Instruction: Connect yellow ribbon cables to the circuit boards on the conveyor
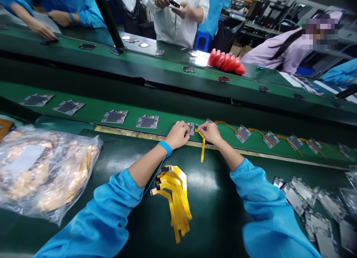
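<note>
My left hand (178, 134), with a blue band at the wrist, is closed on the near edge of a circuit board (191, 128) lying on the green belt. At that board's right side, my right hand (211, 133) has its fingers pinched together at the upper end of a yellow flex cable (203, 148). The cable's long tail hangs over the belt's near edge. A slim greyish piece shows at those fingertips, too small to make out. Nearer to me, a fanned pile of yellow flex cables (178, 202) lies on the dark green bench between my forearms.
More circuit boards (147, 121) lie along the belt to the left; boards with cables (242, 134) lie to the right. A clear plastic bag (50, 168) of cables is at left, a heap of boards (315, 209) at right. Across are red bundles (225, 61) and co-workers.
</note>
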`<state>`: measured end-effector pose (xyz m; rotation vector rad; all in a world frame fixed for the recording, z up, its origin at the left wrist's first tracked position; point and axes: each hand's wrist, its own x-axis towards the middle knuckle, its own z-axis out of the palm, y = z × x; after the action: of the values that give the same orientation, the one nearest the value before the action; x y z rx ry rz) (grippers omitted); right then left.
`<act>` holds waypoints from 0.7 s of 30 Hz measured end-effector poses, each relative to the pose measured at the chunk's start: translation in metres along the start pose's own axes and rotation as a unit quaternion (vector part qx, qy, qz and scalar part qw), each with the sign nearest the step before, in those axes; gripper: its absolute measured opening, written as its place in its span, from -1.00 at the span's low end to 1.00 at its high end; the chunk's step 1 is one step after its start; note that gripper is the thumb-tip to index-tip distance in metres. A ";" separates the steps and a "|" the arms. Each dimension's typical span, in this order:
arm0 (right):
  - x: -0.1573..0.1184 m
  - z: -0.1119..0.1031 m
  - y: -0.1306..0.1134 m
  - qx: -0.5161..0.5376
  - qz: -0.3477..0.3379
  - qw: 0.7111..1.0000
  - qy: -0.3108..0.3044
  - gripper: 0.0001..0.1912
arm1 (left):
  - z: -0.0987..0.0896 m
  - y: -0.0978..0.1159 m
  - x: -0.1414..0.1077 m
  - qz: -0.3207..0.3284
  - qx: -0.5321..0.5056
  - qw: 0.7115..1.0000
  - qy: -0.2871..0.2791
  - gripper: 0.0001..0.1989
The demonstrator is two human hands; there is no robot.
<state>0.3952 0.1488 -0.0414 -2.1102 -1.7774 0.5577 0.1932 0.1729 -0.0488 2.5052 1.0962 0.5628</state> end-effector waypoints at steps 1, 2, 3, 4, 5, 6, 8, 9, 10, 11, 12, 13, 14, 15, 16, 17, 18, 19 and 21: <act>0.000 0.000 0.002 0.001 -0.004 1.000 0.001 -0.77 | 0.000 0.001 0.000 0.001 0.000 1.000 -0.001 -0.88; 0.001 0.000 0.004 0.002 -0.007 1.000 0.001 -0.76 | 0.001 0.001 0.000 0.002 -0.001 1.000 -0.002 -0.87; 0.001 0.000 0.006 0.003 -0.009 1.000 0.001 -0.76 | 0.001 0.002 0.000 0.003 -0.002 1.000 -0.003 -0.87; 0.001 0.000 0.007 0.003 -0.009 1.000 0.000 -0.76 | 0.001 0.002 0.000 0.004 -0.002 1.000 -0.004 -0.87; 0.001 0.000 0.009 0.005 -0.009 1.000 -0.001 -0.76 | 0.002 0.003 0.001 0.005 -0.002 1.000 -0.005 -0.87; 0.001 -0.001 0.010 0.006 -0.010 1.000 -0.002 -0.76 | 0.003 0.003 0.001 0.007 -0.001 1.000 -0.006 -0.87; 0.000 -0.002 0.012 0.009 -0.014 1.000 -0.004 -0.76 | 0.004 0.004 0.001 0.010 0.001 1.000 -0.006 -0.87; 0.000 -0.003 0.013 0.010 -0.016 1.000 -0.004 -0.76 | 0.004 0.005 0.001 0.012 0.003 1.000 -0.006 -0.88; 0.000 -0.004 0.015 0.011 -0.018 1.000 -0.004 -0.76 | 0.005 0.005 0.001 0.013 0.004 1.000 -0.006 -0.87; 0.000 -0.005 0.016 0.011 -0.019 1.000 -0.006 -0.76 | 0.005 0.006 0.001 0.014 0.003 1.000 -0.006 -0.87; 0.000 -0.006 0.017 0.011 -0.019 1.000 -0.008 -0.76 | 0.006 0.007 0.002 0.015 0.003 1.000 -0.006 -0.87; 0.000 -0.007 0.018 0.012 -0.019 1.000 -0.010 -0.76 | 0.006 0.008 0.002 0.017 0.002 1.000 -0.007 -0.87; 0.000 -0.008 0.020 0.015 -0.019 1.000 -0.012 -0.75 | 0.006 0.008 0.002 0.019 0.001 1.000 -0.008 -0.87; 0.000 -0.009 0.021 0.018 -0.020 1.000 -0.014 -0.75 | 0.007 0.009 0.002 0.020 0.000 1.000 -0.009 -0.87; 0.000 -0.010 0.022 0.023 -0.021 0.999 -0.014 -0.75 | 0.007 0.010 0.002 0.021 0.000 1.000 -0.010 -0.87; -0.001 -0.010 0.024 0.027 -0.020 0.999 -0.011 -0.74 | 0.007 0.011 0.002 0.022 -0.001 1.000 -0.011 -0.87; -0.001 -0.011 0.025 0.030 -0.019 0.999 -0.007 -0.74 | 0.007 0.011 0.002 0.022 -0.001 1.000 -0.012 -0.87; -0.001 -0.011 0.026 0.031 -0.018 0.999 -0.004 -0.74 | 0.007 0.012 0.002 0.023 -0.002 1.000 -0.012 -0.87; -0.002 -0.011 0.028 0.028 -0.014 0.999 -0.001 -0.74 | 0.008 0.013 0.002 0.024 -0.005 1.000 -0.014 -0.87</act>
<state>0.4246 0.1421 -0.0452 -2.0440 -1.7698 0.5960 0.2068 0.1651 -0.0492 2.5303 1.0231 0.5443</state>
